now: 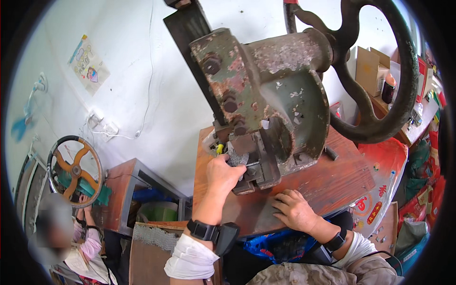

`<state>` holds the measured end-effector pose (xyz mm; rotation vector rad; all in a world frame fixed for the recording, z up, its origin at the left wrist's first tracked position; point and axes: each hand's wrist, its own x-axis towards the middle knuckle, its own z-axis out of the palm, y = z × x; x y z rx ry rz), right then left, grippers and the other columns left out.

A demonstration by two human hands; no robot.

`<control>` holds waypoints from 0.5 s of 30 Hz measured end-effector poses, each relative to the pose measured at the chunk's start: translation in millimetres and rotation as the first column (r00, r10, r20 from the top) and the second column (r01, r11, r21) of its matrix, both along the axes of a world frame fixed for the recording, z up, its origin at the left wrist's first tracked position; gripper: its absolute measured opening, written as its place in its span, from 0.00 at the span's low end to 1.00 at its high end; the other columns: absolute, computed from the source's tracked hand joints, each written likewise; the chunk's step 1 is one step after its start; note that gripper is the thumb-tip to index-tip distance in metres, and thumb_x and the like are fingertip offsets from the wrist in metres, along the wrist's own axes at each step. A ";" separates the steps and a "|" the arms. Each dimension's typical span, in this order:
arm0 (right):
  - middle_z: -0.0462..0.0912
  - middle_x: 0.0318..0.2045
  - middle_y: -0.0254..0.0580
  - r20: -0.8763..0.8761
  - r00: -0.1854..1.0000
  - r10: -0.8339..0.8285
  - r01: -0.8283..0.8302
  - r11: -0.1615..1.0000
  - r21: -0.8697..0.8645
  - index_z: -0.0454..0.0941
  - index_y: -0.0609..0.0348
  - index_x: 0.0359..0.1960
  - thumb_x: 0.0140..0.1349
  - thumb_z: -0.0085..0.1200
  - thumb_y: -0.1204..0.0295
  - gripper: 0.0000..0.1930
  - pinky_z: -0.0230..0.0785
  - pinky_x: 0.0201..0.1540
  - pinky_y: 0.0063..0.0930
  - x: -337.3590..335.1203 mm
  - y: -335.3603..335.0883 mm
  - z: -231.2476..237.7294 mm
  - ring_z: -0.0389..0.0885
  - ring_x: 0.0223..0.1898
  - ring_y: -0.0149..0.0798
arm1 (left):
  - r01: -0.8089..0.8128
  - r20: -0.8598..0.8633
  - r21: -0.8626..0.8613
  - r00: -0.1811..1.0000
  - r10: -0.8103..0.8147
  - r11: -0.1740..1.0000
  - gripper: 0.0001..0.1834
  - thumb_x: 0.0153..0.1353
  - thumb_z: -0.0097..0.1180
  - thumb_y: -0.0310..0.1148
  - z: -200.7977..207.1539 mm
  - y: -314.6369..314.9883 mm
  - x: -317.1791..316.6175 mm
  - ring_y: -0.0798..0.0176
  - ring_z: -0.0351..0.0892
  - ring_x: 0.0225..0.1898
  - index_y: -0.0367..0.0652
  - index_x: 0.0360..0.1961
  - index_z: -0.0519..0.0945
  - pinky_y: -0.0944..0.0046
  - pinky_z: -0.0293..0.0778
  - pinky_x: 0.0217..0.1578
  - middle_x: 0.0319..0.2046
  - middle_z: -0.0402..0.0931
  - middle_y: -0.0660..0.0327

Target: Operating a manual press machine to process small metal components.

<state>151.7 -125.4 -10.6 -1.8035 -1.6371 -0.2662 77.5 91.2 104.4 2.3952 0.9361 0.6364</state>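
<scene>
A worn green hand press [285, 80] with a large handwheel [413, 71] stands on a brown wooden table [332, 175]. My left hand [222, 176] reaches in under the ram, its thumb and fingers closed around a grey ridged metal strip [237, 156] on the die block [261, 166]. Part of the strip is hidden by the fingers. A small yellow piece [220, 148] lies just beyond them. At the table's near edge my right hand [295, 210] rests palm down, fingers apart and slightly bent, with nothing in it.
A box of small grey metal pieces [154, 236] stands below on the left. Further left, a co-worker's hands [83, 204] are near another handwheel [76, 170]. A red printed sack [384, 161] lies to the right; a blue bag [275, 244] hangs below the table.
</scene>
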 end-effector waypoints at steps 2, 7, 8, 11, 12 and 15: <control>0.76 0.45 0.44 -0.009 1.000 -0.007 0.007 1.000 0.014 0.79 0.58 0.38 0.47 0.62 0.67 0.15 0.63 0.53 0.44 0.9 0.5 -0.5 0.70 0.51 0.49 | 0.020 0.088 0.022 0.996 -0.022 1.000 0.23 0.40 0.64 0.42 2.8 -7.0 17.8 0.45 0.81 0.34 0.34 0.34 0.82 0.54 0.75 0.38 0.29 0.81 0.44; 0.76 0.47 0.43 -0.042 0.999 -0.015 0.014 1.000 -0.018 0.80 0.58 0.41 0.46 0.63 0.68 0.18 0.64 0.54 0.44 0.2 1.2 -2.3 0.70 0.52 0.49 | 0.065 0.101 -0.141 0.994 -0.051 0.988 0.17 0.47 0.65 0.36 3.7 -17.9 24.4 0.52 0.82 0.34 0.36 0.36 0.82 0.60 0.74 0.39 0.30 0.82 0.50; 0.76 0.47 0.43 -0.038 0.999 -0.018 0.017 0.999 -0.030 0.80 0.58 0.41 0.46 0.63 0.68 0.18 0.64 0.54 0.44 -0.5 0.5 -1.9 0.70 0.52 0.49 | 0.129 0.122 -0.191 0.987 -0.107 0.973 0.17 0.50 0.64 0.34 2.8 -12.4 20.0 0.60 0.82 0.36 0.36 0.40 0.81 0.62 0.74 0.41 0.33 0.83 0.54; 0.76 0.46 0.45 -0.079 0.997 -0.022 0.025 0.999 0.036 0.80 0.58 0.41 0.47 0.64 0.70 0.17 0.66 0.52 0.42 1.0 -2.4 5.8 0.72 0.50 0.50 | 0.456 0.492 -0.533 0.853 -0.178 0.713 0.12 0.58 0.52 0.25 -9.0 12.5 9.5 0.65 0.78 0.38 0.34 0.43 0.80 0.66 0.72 0.41 0.38 0.80 0.62; 0.77 0.44 0.45 -0.170 0.984 0.048 -0.022 0.988 0.150 0.79 0.59 0.42 0.47 0.63 0.72 0.17 0.68 0.49 0.40 3.5 -2.0 11.2 0.73 0.47 0.50 | 0.481 0.497 -0.530 0.844 -0.204 0.698 0.12 0.58 0.52 0.25 -18.3 19.7 10.6 0.65 0.78 0.38 0.34 0.43 0.80 0.66 0.72 0.41 0.38 0.80 0.62; 0.78 0.40 0.46 -0.217 0.970 0.105 -0.034 0.950 0.310 0.78 0.61 0.41 0.47 0.64 0.76 0.17 0.72 0.41 0.38 16.7 13.3 33.4 0.76 0.40 0.51 | 0.295 0.445 -0.316 0.886 -0.133 0.902 0.12 0.53 0.53 0.21 -49.1 38.5 20.7 0.59 0.77 0.43 0.38 0.40 0.80 0.61 0.71 0.45 0.40 0.80 0.55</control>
